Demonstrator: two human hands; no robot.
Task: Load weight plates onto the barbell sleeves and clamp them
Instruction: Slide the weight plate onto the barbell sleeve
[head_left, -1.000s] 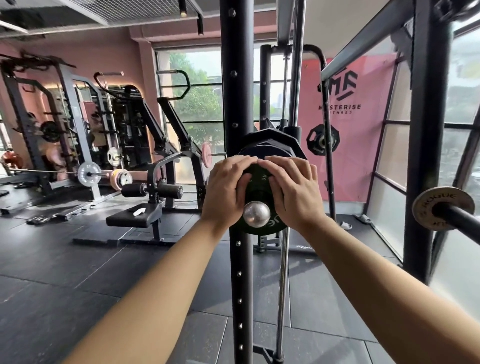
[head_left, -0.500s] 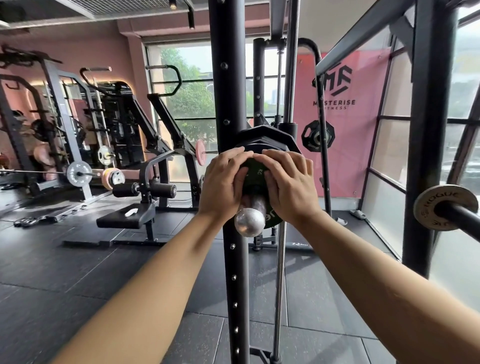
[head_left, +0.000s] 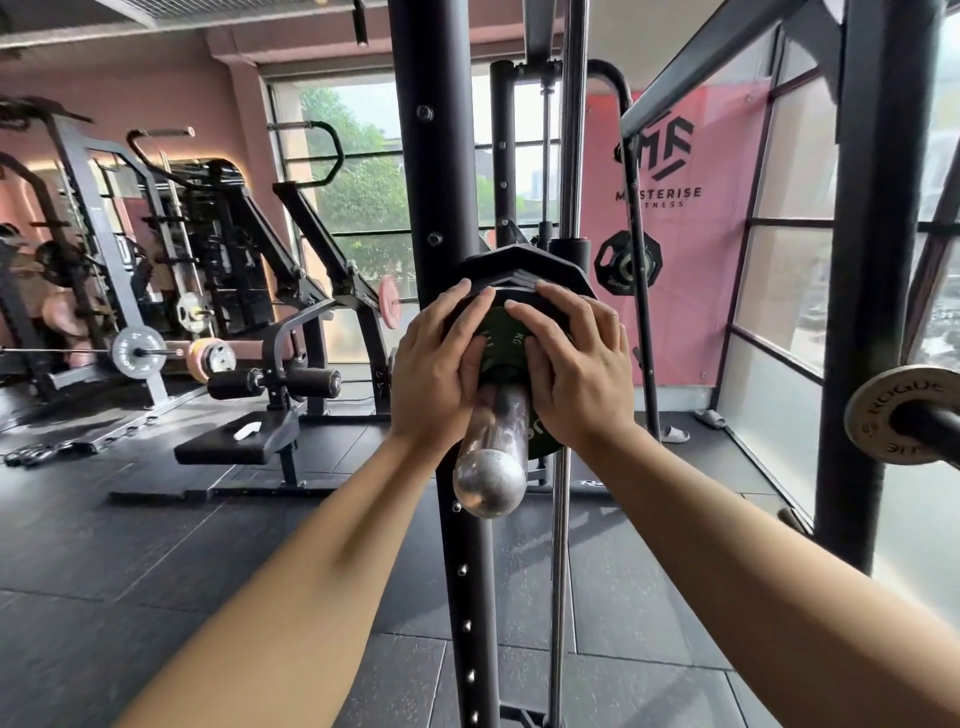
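A small green weight plate sits on the steel barbell sleeve, which points toward me. Behind it lie larger black angular plates on the same sleeve. My left hand presses flat on the green plate's left side, fingers spread. On the plate's right side lies my right hand, also flat against its face. A long bare stretch of sleeve sticks out in front of the plate. No clamp is visible.
A black rack upright stands just left of the sleeve, a chrome guide rod just right. Another bar end with a grey plate juts in at the right. A bench and further racks stand at the left.
The green plate has slid farther back along the sleeve toward the black plates, under both hands. More bare sleeve now shows in front of it.
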